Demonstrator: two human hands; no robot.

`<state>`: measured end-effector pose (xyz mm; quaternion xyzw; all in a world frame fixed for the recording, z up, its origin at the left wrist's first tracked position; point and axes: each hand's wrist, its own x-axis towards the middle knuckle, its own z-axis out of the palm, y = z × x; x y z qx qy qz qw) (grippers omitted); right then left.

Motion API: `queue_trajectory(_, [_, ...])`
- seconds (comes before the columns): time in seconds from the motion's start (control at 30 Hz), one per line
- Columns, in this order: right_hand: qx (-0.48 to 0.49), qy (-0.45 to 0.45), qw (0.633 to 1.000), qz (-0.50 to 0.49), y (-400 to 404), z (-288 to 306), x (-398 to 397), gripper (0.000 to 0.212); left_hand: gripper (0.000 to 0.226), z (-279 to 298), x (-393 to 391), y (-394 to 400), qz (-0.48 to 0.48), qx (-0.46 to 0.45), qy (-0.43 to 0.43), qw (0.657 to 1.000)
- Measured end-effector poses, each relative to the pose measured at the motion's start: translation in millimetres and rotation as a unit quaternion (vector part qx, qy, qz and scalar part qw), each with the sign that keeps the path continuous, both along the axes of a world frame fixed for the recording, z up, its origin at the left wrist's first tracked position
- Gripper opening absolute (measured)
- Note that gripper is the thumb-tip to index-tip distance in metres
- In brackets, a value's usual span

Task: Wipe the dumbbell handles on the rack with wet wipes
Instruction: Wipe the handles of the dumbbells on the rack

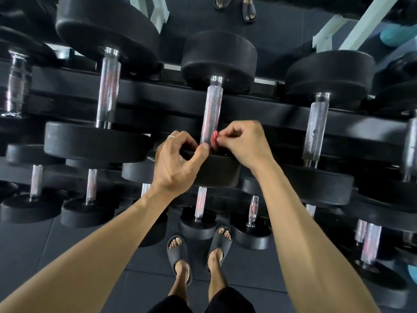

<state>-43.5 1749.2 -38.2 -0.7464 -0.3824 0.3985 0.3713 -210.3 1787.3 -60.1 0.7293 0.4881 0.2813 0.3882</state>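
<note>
A black dumbbell with a knurled chrome handle [211, 111] lies on the top tier of the rack [270, 114], straight ahead of me. My right hand [243, 143] pinches a small pink crumpled wipe [214, 137] against the lower end of that handle. My left hand [178, 159], with a ring on one finger, is curled just left of the handle's base over the near black weight head [216, 170]; its thumb tip almost touches the wipe. Whether the left hand grips anything is hidden.
More dumbbells fill the top tier left [108, 86] and right [316, 129], and smaller ones sit on lower tiers [200, 202]. My feet in dark slides [178, 251] stand on the dark rubber floor. A mirror behind the rack shows another pair of feet [248, 10].
</note>
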Motion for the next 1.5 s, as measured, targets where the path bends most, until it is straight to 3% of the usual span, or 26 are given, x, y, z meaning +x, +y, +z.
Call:
queue_trajectory(0.13, [0.098,0.021,0.984,-0.145,48.7,-1.0,9.0,0.021,0.037,1.1,0.4,0.0,-0.002,0.005,0.004,1.000])
queue_trajectory(0.2, [0.108,-0.017,0.978,-0.175,55.8,-1.3,7.5,0.022,0.037,1.4,0.1,0.0,-0.004,0.006,0.007,1.000])
queue_trajectory(0.37, [0.039,-0.054,0.996,-0.052,6.3,5.0,-10.9,0.019,0.034,0.9,-0.8,1.1,-0.002,0.003,0.001,1.000])
queue_trajectory(0.57, [0.137,-0.059,0.977,-0.155,60.0,-2.0,7.5,0.016,0.037,1.6,0.2,1.1,0.002,0.001,0.017,1.000])
queue_trajectory(0.67, [0.118,-0.083,0.985,-0.094,34.2,-5.3,0.4,0.007,0.035,2.3,0.7,0.9,0.002,-0.004,0.013,1.000])
queue_trajectory(0.77, [0.108,-0.108,0.987,-0.039,15.7,-0.2,-7.8,0.011,0.034,2.9,0.4,0.4,0.001,-0.004,0.014,1.000])
queue_trajectory(0.9, [0.164,-0.140,0.970,-0.113,57.1,3.6,4.0,0.014,0.035,3.3,0.5,0.1,0.001,-0.009,0.025,1.000])
queue_trajectory(1.0, [0.135,-0.164,0.974,-0.077,40.2,1.8,0.7,0.016,0.036,3.0,1.0,0.1,0.000,-0.007,0.021,1.000])
queue_trajectory(1.13, [0.013,-0.077,0.996,0.035,-2.0,0.4,-2.8,0.012,0.036,1.8,1.2,0.4,0.004,0.004,0.015,1.000])
queue_trajectory(1.3, [0.047,-0.022,0.998,-0.032,19.8,-6.1,10.5,0.022,0.035,2.0,1.0,0.3,-0.001,-0.003,0.011,1.000])
queue_trajectory(1.43, [-0.035,0.043,0.998,0.039,-5.1,-11.7,6.6,0.021,0.032,1.6,0.9,0.5,0.001,-0.002,0.009,1.000])
queue_trajectory(1.5, [-0.039,0.069,0.997,0.018,8.5,-12.1,14.2,0.025,0.030,0.8,0.7,0.9,0.000,-0.004,0.007,1.000])
